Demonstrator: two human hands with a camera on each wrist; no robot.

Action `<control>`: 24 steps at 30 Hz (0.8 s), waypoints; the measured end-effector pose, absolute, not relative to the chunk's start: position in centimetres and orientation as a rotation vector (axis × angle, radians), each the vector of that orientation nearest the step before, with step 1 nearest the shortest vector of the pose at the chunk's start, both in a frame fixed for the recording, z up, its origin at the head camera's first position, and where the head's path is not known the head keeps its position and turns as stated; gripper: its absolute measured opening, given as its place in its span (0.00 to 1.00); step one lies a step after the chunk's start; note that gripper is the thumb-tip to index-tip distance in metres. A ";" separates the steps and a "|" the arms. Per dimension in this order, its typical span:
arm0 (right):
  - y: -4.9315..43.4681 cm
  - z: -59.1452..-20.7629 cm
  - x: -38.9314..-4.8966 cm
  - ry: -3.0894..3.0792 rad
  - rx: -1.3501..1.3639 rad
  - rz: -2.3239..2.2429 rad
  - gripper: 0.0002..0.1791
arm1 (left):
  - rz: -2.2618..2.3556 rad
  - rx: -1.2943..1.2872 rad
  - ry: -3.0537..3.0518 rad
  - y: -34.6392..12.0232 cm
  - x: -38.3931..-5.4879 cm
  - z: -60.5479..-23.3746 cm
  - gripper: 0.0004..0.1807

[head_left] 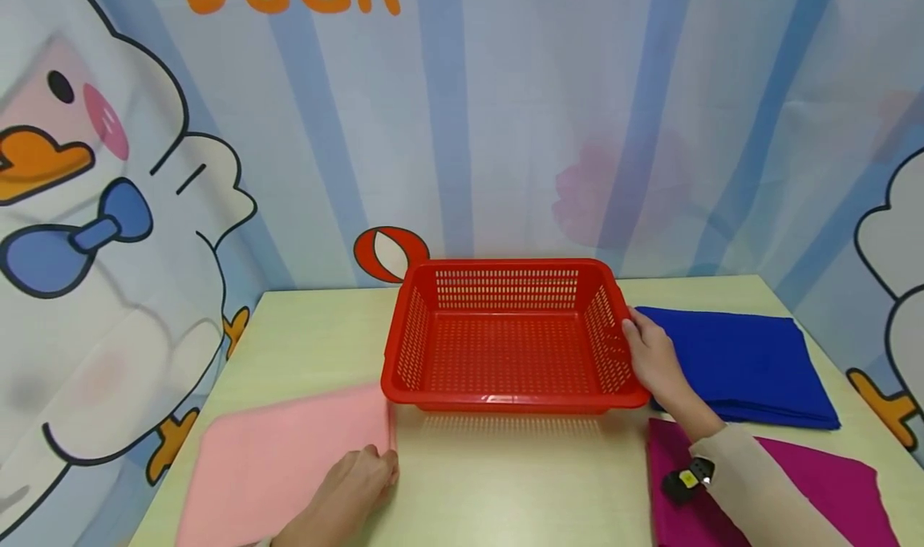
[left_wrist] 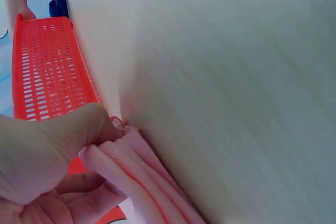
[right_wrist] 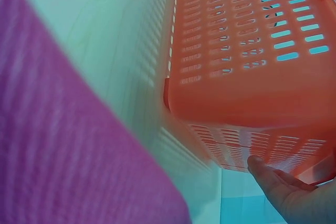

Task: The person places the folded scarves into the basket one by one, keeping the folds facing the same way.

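Note:
A red plastic basket with slotted walls stands on the table, nothing inside it. My right hand grips the rim at its right end; the right wrist view shows the fingers against that end wall. On the left lies a folded pink cloth. My left hand pinches its right edge, and in the left wrist view several layers of the pink cloth are bunched between thumb and fingers. The left part of the basket is just beyond this hand.
A folded blue cloth lies right of the basket. Nearer, under my right forearm, is a folded magenta cloth. The pale table ends at a printed backdrop curtain with cartoon ducks.

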State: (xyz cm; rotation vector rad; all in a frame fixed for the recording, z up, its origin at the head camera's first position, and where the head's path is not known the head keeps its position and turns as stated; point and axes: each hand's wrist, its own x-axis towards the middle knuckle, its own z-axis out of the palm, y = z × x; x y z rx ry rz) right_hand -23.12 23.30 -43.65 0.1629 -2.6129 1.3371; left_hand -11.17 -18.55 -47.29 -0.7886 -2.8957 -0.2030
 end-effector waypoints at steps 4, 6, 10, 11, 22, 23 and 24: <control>23.2 -43.6 -23.1 -2.619 0.154 1.341 0.28 | -0.221 -0.789 -2.925 -18.4 -10.7 -47.1 0.12; 23.2 -43.6 -23.1 -2.619 0.149 1.342 0.28 | -0.225 -0.797 -2.929 -18.4 -10.5 -47.1 0.12; 23.3 -43.6 -23.1 -2.622 0.144 1.341 0.28 | -0.236 -0.820 -2.943 -18.2 -10.2 -47.1 0.11; 23.3 -43.6 -23.1 -2.623 0.144 1.339 0.28 | -0.245 -0.824 -2.960 -18.2 -10.2 -47.1 0.10; 23.4 -43.8 -23.2 -2.625 0.133 1.332 0.28 | -0.240 -0.872 -3.008 -17.7 -9.3 -47.0 0.08; 23.3 -43.8 -23.3 -2.624 0.132 1.331 0.28 | -0.230 -0.884 -3.003 -17.7 -9.2 -46.9 0.08; 23.3 -43.8 -23.3 -2.624 0.131 1.330 0.28 | -0.217 -0.896 -2.996 -17.7 -9.2 -46.9 0.09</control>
